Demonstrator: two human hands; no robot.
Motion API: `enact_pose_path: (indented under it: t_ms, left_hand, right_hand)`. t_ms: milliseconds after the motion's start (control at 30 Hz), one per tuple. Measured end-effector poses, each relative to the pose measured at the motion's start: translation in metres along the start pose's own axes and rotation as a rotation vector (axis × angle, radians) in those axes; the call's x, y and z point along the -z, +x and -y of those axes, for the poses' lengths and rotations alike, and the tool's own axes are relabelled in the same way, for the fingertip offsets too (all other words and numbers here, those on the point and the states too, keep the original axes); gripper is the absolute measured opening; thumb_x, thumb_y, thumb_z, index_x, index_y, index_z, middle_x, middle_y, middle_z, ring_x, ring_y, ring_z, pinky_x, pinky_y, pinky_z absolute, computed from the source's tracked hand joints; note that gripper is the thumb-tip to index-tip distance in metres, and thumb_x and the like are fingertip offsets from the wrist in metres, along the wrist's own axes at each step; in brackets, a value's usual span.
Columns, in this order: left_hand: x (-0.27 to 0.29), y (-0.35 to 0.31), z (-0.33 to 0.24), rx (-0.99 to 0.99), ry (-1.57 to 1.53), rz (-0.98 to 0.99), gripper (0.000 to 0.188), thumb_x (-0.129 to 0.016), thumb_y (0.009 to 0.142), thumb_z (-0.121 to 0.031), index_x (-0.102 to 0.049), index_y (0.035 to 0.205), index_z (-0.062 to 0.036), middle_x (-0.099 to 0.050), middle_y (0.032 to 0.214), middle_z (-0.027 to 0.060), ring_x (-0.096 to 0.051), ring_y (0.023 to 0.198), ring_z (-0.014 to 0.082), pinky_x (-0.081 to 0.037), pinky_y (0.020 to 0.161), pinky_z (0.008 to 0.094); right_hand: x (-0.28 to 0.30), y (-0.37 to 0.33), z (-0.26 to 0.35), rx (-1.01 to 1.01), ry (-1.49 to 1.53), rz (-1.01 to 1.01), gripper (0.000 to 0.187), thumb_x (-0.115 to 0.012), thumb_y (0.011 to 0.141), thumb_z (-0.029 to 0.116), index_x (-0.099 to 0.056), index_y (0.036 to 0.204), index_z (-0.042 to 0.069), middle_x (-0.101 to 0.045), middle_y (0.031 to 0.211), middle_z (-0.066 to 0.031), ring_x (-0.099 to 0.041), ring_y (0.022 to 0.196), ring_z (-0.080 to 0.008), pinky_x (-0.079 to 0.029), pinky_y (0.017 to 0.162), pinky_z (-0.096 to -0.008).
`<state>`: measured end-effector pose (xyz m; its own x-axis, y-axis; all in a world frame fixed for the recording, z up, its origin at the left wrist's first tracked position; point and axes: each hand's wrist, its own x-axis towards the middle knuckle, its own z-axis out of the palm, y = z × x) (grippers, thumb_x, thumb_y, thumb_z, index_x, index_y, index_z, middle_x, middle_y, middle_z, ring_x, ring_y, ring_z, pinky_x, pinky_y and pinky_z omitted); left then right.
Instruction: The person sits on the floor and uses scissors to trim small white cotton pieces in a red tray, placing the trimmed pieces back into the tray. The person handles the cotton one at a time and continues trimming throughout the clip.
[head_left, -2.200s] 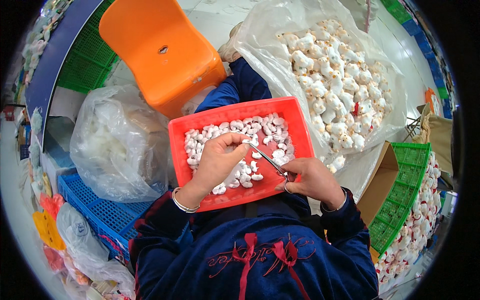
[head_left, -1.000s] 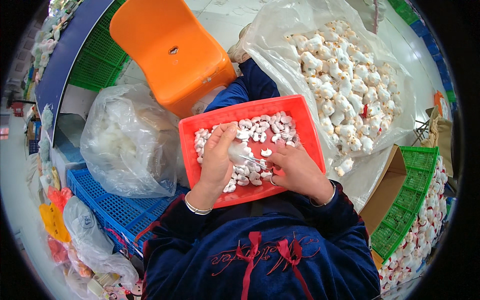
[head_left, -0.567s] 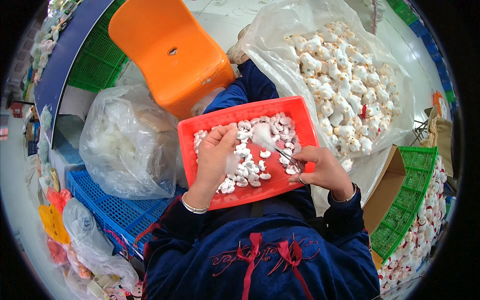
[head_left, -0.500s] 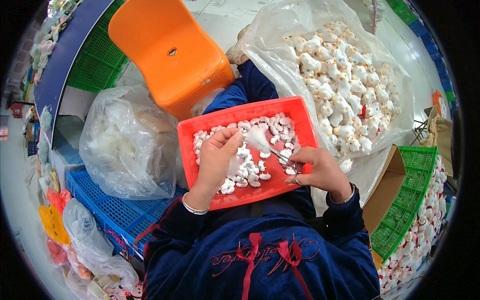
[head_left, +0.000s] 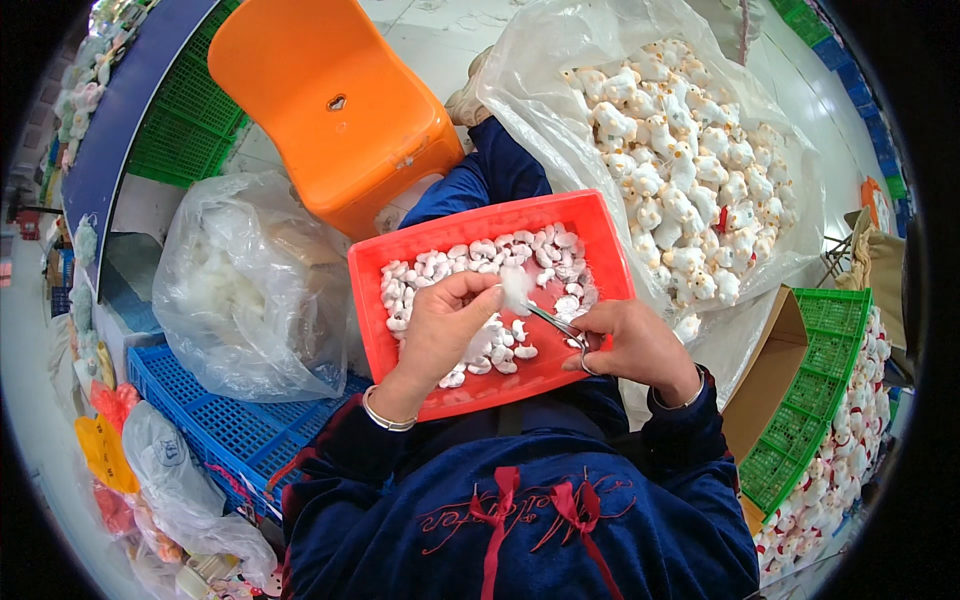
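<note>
Over a red plastic tray [head_left: 612,255] on my lap, my left hand [head_left: 440,330] pinches a tuft of white stuffing [head_left: 516,287] between thumb and fingertips. More pale fluff shows under its palm. My right hand [head_left: 642,348] has its fingers around the loop handles of metal forceps [head_left: 553,319], whose tips meet the tuft. Small white stitched plush pieces [head_left: 430,265] lie scattered in the tray. Whether one of them sits inside my left fingertips, the fluff hides.
An orange plastic chair [head_left: 330,110] stands ahead. To the left, a clear bag of stuffing [head_left: 245,290] rests by a blue crate [head_left: 270,425]. A big clear bag of white plush toys [head_left: 680,185] lies ahead right, with a green crate [head_left: 815,375] and a cardboard box [head_left: 765,365] nearer me.
My left hand has shifted slightly right and down. The forceps have turned, showing their handle loops, and their tips have drawn closer to my left fingertips. The tuft looks more bunched.
</note>
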<state>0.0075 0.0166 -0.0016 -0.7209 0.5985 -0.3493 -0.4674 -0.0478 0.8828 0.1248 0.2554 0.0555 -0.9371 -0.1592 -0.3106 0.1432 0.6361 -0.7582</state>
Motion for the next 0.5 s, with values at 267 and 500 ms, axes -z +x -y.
enact_pose_path:
  t_ms: [267,500]
  left_hand:
    - [-0.001,0.002,-0.004,0.042,0.002,0.015,0.020,-0.072,0.096,-0.009,-0.071,0.113,0.0009,-0.071,0.091,0.0008,-0.061,0.080,0.0046,-0.050,0.072,0.0199]
    - [-0.002,0.002,-0.005,0.001,0.080,0.011,0.015,-0.069,0.095,-0.004,-0.070,0.109,0.0018,-0.071,0.090,0.0004,-0.061,0.077,0.0027,-0.049,0.067,0.0188]
  right_hand:
    - [-0.018,0.001,-0.001,0.012,0.064,-0.077,0.035,-0.086,0.076,0.028,-0.071,0.096,0.003,-0.066,0.082,-0.0152,-0.065,0.080,-0.0338,-0.052,0.072,-0.0415]
    - [-0.015,-0.004,-0.008,0.017,-0.053,-0.121,0.047,-0.088,0.074,0.029,-0.070,0.109,0.004,-0.068,0.098,-0.0133,-0.064,0.098,-0.0337,-0.051,0.086,-0.0415]
